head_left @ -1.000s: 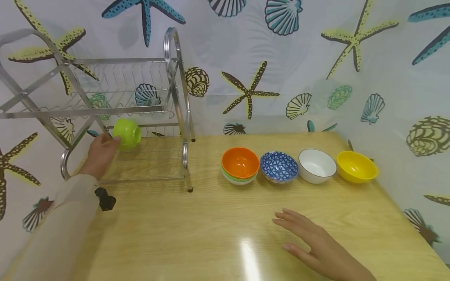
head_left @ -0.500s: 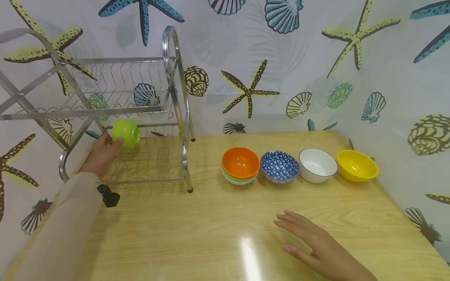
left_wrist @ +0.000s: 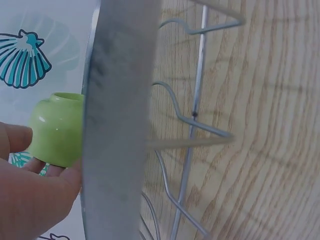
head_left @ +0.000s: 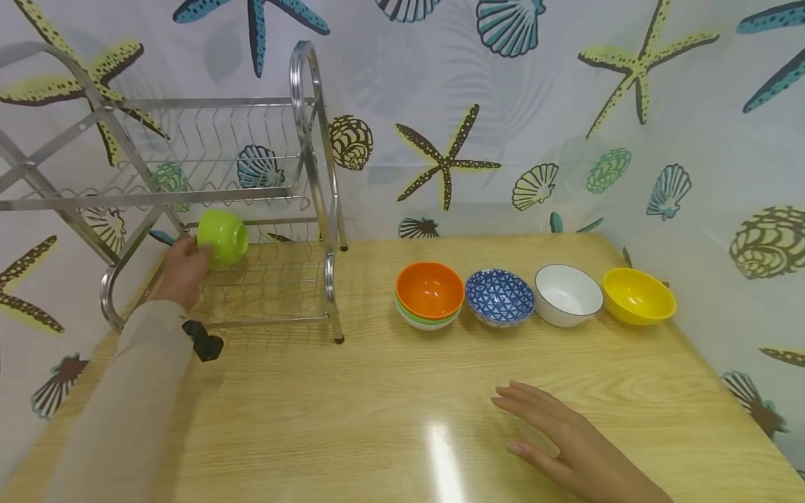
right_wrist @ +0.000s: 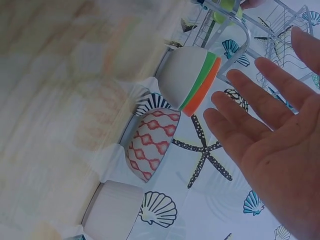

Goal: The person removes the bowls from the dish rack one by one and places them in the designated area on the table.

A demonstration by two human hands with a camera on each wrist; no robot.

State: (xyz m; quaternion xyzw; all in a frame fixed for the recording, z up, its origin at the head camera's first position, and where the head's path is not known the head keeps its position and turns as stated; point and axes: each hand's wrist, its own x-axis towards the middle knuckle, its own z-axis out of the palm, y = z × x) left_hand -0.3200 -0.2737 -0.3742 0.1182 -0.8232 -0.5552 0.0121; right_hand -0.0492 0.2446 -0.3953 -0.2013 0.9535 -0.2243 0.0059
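Note:
My left hand (head_left: 181,274) grips a lime-green bowl (head_left: 221,239) at the lower tier of a metal dish rack (head_left: 151,199). The bowl is tipped on its side, its foot facing right in the head view. From the left wrist, the thumb is on one side of the green bowl (left_wrist: 56,131) and fingers are on the other; a wide rack bar hides part of it. My right hand (head_left: 562,441) is over the front right of the table, fingers extended, holding nothing. In the right wrist view the palm of that hand (right_wrist: 287,145) shows.
Right of the rack, an orange bowl (head_left: 430,290) is nested on green and white ones. Beside it run a blue patterned bowl (head_left: 499,297), a white bowl (head_left: 567,296) and a yellow bowl (head_left: 639,297). A patterned sheet (head_left: 377,70) hangs behind the wooden table (head_left: 352,419).
The left forearm and wrist have shifted slightly right and up, while the green bowl keeps almost the same spot in the rack. The right hand has stayed nearly still.

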